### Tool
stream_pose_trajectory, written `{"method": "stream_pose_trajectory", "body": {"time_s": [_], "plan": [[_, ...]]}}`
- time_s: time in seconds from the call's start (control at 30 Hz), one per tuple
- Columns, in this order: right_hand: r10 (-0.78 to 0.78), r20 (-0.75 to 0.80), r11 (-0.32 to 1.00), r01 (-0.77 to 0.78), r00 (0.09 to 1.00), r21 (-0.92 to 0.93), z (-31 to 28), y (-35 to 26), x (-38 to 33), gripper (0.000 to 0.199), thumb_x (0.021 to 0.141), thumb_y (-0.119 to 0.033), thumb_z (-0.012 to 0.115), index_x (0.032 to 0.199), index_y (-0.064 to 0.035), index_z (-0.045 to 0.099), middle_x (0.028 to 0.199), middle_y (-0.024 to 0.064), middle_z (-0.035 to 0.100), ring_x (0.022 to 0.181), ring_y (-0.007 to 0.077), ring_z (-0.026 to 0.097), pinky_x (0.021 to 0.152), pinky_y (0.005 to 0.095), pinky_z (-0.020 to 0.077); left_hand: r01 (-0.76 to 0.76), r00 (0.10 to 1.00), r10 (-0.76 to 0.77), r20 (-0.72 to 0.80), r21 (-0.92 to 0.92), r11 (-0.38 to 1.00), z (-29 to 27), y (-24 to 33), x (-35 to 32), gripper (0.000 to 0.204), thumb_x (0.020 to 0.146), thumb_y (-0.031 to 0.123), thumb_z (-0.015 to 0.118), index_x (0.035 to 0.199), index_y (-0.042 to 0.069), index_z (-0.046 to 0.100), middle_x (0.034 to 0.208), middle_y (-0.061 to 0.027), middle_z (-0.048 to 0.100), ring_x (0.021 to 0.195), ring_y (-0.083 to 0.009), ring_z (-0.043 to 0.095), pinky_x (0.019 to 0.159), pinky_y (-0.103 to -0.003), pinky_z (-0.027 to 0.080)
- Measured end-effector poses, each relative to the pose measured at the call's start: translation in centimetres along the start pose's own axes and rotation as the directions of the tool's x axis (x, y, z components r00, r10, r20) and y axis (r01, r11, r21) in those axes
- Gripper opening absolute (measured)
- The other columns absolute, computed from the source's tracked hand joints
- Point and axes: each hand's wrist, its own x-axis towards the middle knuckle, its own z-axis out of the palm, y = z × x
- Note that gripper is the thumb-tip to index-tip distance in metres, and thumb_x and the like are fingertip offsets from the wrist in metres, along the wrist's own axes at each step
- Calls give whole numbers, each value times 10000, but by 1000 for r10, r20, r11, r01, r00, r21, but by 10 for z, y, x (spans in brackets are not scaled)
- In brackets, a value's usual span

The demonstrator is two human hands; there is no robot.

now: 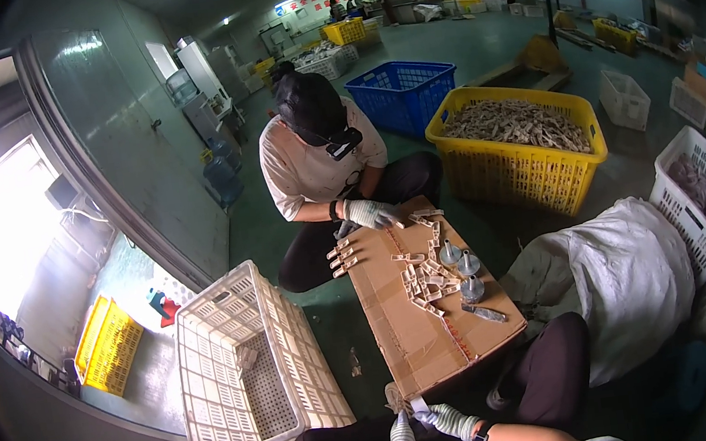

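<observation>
A small pale part (416, 406) is pinched between the gloved left hand (403, 437) and right hand (453, 421), both grips closed on it, just below the near edge of a cardboard-box worktop (401, 320) strewn with beige plastic pieces (427, 282). A co-worker's gloved hand (370, 213) rests opposite.

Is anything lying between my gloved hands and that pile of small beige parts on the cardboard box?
Nothing visible. Both hands, left and right, sit at the near edge of the cardboard box; bare cardboard lies between them and the beige parts. The metal cones and tool lie right of that path.
</observation>
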Motion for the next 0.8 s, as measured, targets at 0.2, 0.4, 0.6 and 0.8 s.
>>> {"method": "stream_pose_trajectory", "body": {"time_s": [0.2,0.4,0.6,0.8], "plan": [[35,13,994,-36,999,99,1,-8,-4,320,941,-333,585,1084,-61,673,837,-62,606,749,64,485,711,241,435,32,999,-31,-32,24,999,1,-3,1,325,938,360,532,1020,62,634,847,-51,657,709,-192,634,656,-303,550],[27,31,1000,-28,999,7,0,4,0,326,939,-333,586,1088,-56,673,855,-60,617,757,61,495,722,234,439,35,999,-34,-16,53,998,-7,-1,0,318,935,347,538,1020,58,639,861,-55,659,734,-189,633,686,-300,539],[67,23,997,-67,998,33,-4,14,5,344,942,-322,585,1101,-27,664,925,-27,659,825,72,553,781,230,453,16,999,-9,-48,164,986,6,7,-11,492,930,433,485,1110,-2,628,1014,-118,664,873,-216,605,817,-332,474],[94,7,996,-94,996,1,-17,30,7,325,931,-274,607,1098,1,653,945,-7,666,849,76,582,789,240,476,26,1000,-26,-1,132,991,24,9,-22,436,930,387,511,1098,5,641,1001,-93,662,876,-204,596,833,-317,468]]}}
